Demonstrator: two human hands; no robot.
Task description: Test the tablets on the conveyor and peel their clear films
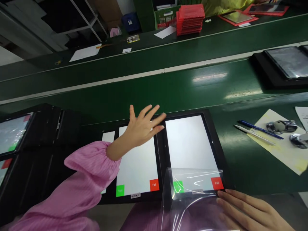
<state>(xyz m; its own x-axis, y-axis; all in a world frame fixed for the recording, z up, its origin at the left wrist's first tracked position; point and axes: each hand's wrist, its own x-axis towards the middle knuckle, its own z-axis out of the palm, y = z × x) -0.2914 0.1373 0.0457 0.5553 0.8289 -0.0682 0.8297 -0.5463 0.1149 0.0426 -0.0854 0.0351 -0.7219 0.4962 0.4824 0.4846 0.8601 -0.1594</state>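
My left hand [144, 128], in a pink sleeve, is over the upper part of a tablet [137, 166] with a white screen. Its fingers are spread and hold nothing. To the right lies a second tablet [192, 144], its white screen carrying green and red "Fail" boxes at the bottom. A clear plastic film [190, 205] covers this tablet's lower end and curls down over the table edge. At the film's right side, my right hand [250, 208] has its fingers close together and grips it; the thumb is hidden. A third lit screen [108, 136] shows partly behind my left arm.
More tablets [14, 134] lie in black trays at the left; another tablet [291, 62] sits at the far right. Pens [261, 129] and metal clamp-like pieces [281, 126] rest on yellowed paper. Across the green bench stands a stack of red sleeves [190, 19], near another person.
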